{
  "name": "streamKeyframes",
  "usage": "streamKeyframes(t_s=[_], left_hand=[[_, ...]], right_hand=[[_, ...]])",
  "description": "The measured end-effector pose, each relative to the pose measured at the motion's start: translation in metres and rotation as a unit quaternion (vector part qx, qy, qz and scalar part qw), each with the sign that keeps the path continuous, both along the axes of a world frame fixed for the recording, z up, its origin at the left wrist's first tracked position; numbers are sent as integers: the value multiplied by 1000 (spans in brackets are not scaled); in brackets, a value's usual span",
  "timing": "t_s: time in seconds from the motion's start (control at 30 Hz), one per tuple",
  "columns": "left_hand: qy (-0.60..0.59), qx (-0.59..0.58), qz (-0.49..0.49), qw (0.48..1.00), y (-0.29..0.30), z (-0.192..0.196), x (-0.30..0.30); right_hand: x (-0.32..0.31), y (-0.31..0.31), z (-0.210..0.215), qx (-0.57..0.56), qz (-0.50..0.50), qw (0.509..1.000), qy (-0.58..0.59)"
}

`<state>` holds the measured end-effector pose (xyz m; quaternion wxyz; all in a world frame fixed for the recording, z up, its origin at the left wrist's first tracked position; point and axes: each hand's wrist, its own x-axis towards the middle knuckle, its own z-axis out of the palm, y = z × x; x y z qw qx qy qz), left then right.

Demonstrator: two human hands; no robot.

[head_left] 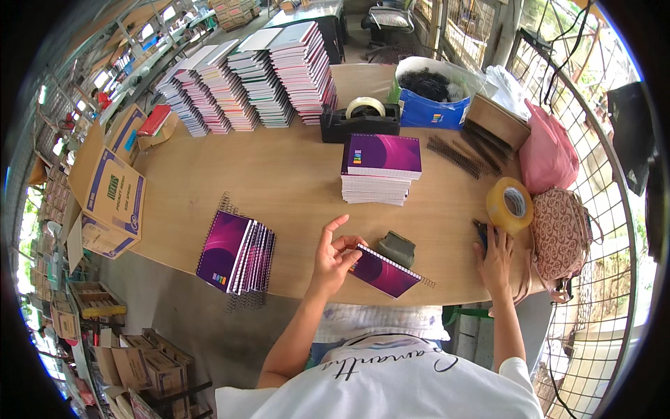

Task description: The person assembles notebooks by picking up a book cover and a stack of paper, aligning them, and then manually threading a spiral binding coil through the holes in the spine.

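My left hand [336,253] pinches the upper left end of a purple notebook [386,272], thumb and fingers closed on it, index finger raised. A wire coil runs along its upper edge and sticks out past the right end. At the table's right side my right hand [497,260] lies palm down, fingers stretched out. Beside its fingertips is a dark hand tool [480,232], partly covered, perhaps pliers. A dark grey-green block [397,248] sits just behind the held notebook. To the left, a row of purple notebooks [234,255] has loose coils poking out at both ends.
A stack of purple-covered pads [380,167] stands mid-table, before a black tape dispenser [360,124]. Tall notebook stacks [300,70] fill the back left. Yellow tape [509,204], loose coils [457,155], a blue box [434,112] and bags [560,234] crowd the right; a carton [108,199] stands left.
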<state>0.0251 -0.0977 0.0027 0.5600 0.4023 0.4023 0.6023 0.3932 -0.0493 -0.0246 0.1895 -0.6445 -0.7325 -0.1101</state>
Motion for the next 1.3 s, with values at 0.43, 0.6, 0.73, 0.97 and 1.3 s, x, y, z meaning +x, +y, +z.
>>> streamKeyframes(t_s=[0.43,0.6,0.73,0.97,1.3], left_hand=[[50,-1,6,999,-12,34,-7],[69,-15,2,997,-12,41,-10],[87,-23,-4,996,-12,42,-15],[167,26,62,984,-24,38,-5],[618,171,182,745,-52,210,-115]], right_hand=[[-117,13,118,50,439,894,76],[-158,22,142,177,517,835,-64],[-167,29,145,199,548,802,-131],[-163,19,139,-222,464,843,159],[-65,34,79,-124,247,947,166]])
